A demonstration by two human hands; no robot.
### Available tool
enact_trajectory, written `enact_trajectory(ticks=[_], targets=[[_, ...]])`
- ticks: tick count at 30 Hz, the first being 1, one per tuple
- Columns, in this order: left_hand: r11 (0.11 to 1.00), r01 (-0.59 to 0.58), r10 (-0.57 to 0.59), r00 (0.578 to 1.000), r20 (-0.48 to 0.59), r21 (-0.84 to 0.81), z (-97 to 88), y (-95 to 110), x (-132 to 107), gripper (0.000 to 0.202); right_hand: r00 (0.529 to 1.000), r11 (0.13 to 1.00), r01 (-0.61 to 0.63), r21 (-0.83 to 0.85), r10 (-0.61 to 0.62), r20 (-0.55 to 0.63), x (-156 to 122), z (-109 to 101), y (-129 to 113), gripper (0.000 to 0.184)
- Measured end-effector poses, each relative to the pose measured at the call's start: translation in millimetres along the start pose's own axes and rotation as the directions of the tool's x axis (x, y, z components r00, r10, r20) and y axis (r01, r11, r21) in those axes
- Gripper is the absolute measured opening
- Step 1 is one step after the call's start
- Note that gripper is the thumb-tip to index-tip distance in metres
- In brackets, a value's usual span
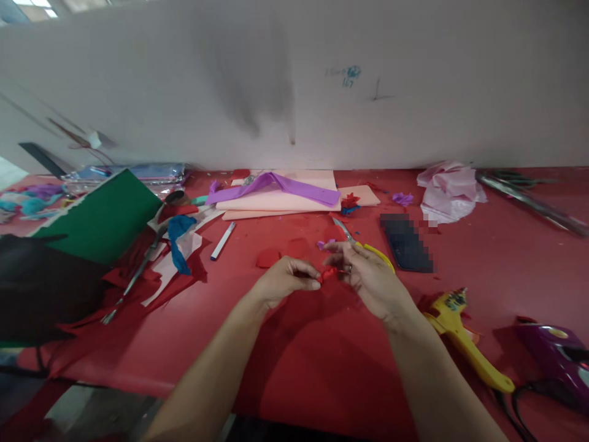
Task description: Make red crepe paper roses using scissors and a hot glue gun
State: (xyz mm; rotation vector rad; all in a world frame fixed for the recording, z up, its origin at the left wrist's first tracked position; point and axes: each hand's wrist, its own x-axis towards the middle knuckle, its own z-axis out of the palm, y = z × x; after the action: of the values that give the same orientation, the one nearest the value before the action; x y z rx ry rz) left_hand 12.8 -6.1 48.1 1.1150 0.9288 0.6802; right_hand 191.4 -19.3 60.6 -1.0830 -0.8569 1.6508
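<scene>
Both my hands meet over the red table and pinch a small red paper piece between them. My left hand grips its left end with closed fingers. My right hand holds the right end with thumb and fingertips, a ring on one finger. Just behind my right hand lie yellow-handled scissors. Red paper scraps lie on the table beyond my left hand.
A yellow glue gun and a purple tool lie at the right. A dark phone, pink sheets with a purple strip, green card, long scissors and crumpled pink tissue surround the hands. A white wall stands behind.
</scene>
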Motion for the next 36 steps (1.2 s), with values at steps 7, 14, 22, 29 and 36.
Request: enact_trajectory(ticks=[7, 14, 22, 29, 36], targets=[[0.98, -0.046, 0.017, 0.989, -0.15, -0.191, -1.8, -4, 2, 0.019, 0.999, 0.993, -0.043, 0.114, 0.04, 0.031, -3, 6, -1, 0.03], [0.98, -0.051, 0.016, 0.984, -0.179, -0.192, -3.0, -6, 4, 0.021, 0.997, 0.993, 0.067, -0.1, -0.071, -0.034, -6, 8, 3, 0.044], [0.99, -0.077, 0.051, 0.977, -0.208, -0.118, 3.0, -4, 1, 0.016, 0.982, 0.973, 0.149, -0.179, -0.168, -0.091, -4, 13, 6, 0.041], [0.991, -0.114, 0.087, 0.952, -0.292, -0.077, 9.2, 0, 1, 0.015, 0.98, 0.973, 0.138, -0.185, -0.161, -0.113, -7, 16, 4, 0.041], [0.992, -0.095, 0.064, 0.939, -0.337, -0.077, 8.4, -7, 3, 0.015, 0.976, 0.969, 0.158, -0.192, -0.182, -0.116, -6, 15, 8, 0.04]])
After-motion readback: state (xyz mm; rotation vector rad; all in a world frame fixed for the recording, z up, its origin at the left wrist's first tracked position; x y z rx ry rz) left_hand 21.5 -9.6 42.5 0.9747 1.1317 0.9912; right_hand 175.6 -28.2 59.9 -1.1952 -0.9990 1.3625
